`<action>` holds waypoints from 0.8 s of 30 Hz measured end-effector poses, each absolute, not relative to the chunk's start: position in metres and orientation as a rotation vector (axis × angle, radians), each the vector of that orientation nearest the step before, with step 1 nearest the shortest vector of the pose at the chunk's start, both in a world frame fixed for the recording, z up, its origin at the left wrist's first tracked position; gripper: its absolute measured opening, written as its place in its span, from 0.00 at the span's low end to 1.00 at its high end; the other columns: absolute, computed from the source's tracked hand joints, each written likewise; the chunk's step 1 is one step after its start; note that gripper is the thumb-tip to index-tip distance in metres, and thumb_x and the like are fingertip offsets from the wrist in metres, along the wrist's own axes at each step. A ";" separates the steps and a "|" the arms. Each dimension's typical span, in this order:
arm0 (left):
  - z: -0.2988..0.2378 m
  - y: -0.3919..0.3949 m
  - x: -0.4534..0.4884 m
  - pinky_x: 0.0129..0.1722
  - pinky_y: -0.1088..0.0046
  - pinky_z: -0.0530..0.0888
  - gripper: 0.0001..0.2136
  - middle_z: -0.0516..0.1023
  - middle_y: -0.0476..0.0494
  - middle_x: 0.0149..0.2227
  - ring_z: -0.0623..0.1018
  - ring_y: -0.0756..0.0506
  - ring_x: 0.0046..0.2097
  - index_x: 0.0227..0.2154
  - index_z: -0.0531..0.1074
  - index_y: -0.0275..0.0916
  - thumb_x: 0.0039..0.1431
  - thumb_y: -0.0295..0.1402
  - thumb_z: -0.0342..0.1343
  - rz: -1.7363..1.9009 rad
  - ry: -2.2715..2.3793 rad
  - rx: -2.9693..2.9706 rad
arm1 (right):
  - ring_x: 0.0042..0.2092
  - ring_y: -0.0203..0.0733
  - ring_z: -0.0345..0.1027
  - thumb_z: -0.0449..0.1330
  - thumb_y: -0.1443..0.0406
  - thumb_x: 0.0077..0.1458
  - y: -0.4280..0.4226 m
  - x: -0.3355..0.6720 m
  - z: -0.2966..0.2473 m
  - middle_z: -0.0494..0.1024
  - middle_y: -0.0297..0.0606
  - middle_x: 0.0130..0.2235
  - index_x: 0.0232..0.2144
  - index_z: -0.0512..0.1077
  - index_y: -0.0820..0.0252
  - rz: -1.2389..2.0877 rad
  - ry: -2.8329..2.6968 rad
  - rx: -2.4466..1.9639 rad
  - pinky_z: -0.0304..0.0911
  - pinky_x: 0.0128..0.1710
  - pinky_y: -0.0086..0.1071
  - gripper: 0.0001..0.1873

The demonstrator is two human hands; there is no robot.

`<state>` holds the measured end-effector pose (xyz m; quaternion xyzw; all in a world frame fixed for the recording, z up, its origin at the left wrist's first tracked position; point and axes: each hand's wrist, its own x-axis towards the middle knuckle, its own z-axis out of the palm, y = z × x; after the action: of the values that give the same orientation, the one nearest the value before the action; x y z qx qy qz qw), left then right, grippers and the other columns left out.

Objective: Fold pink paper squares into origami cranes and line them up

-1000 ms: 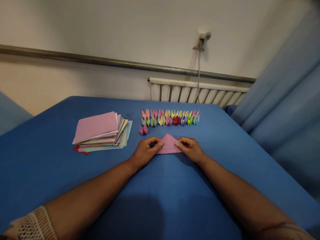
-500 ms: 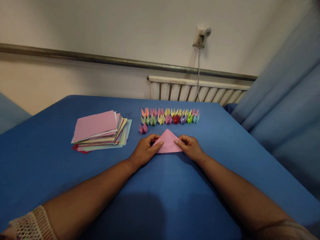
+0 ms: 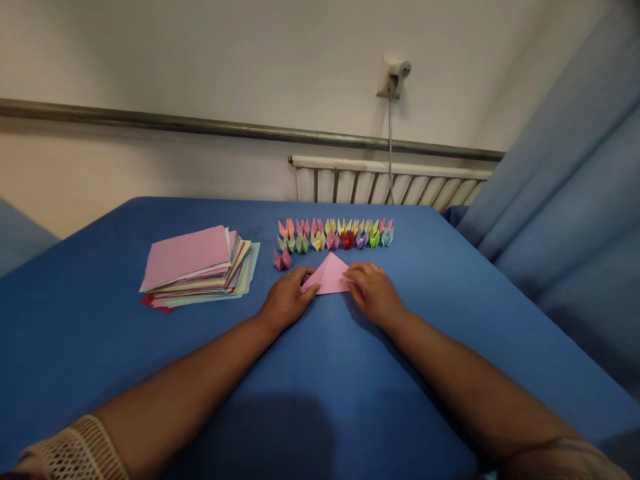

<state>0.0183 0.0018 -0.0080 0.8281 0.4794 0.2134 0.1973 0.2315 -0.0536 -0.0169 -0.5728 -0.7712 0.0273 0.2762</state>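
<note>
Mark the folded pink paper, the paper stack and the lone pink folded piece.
folded pink paper (image 3: pixel 330 275), head view, middle of triangle.
paper stack (image 3: pixel 187 257), head view, top pink sheet.
lone pink folded piece (image 3: pixel 282 260), head view, its body.

A blue-covered table (image 3: pixel 150 373) carries everything here. To the left lies a loose stack of coloured paper sheets (image 3: pixel 197 268), pink on top. Toward the far edge stand two tight rows of small folded paper figures (image 3: pixel 334 235), with one pink figure (image 3: pixel 282 260) set apart at the left end. Just before them a pink paper triangle (image 3: pixel 330 275) lies flat, both hands resting on it
</note>
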 end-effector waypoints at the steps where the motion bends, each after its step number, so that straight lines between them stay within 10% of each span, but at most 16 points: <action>1: -0.008 0.002 0.018 0.41 0.65 0.71 0.17 0.78 0.41 0.43 0.77 0.41 0.42 0.48 0.68 0.37 0.58 0.39 0.51 0.597 1.345 2.326 | 0.49 0.46 0.64 0.50 0.64 0.62 -0.057 0.228 -0.015 0.73 0.45 0.49 0.48 0.72 0.59 0.093 -2.190 -1.503 0.57 0.51 0.40 0.16; 11: -0.003 -0.023 0.022 0.61 0.55 0.57 0.21 0.65 0.37 0.60 0.61 0.37 0.62 0.57 0.62 0.38 0.60 0.33 0.50 0.657 1.166 2.772 | 0.52 0.45 0.62 0.52 0.62 0.62 -0.064 0.220 -0.018 0.68 0.44 0.53 0.56 0.66 0.53 0.132 -2.420 -1.485 0.59 0.51 0.39 0.21; 24: 0.011 -0.067 0.010 0.53 0.55 0.64 0.30 0.72 0.24 0.51 0.72 0.31 0.53 0.50 0.68 0.29 0.56 0.52 0.52 0.031 1.258 2.948 | 0.53 0.45 0.61 0.52 0.62 0.62 -0.066 0.220 -0.021 0.67 0.45 0.55 0.57 0.66 0.53 0.132 -2.420 -1.495 0.58 0.53 0.40 0.21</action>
<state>0.0099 -0.0665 0.0109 0.9192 0.3923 0.0095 -0.0320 0.2203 -0.0659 -0.0214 -0.5193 -0.8407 0.0458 0.1464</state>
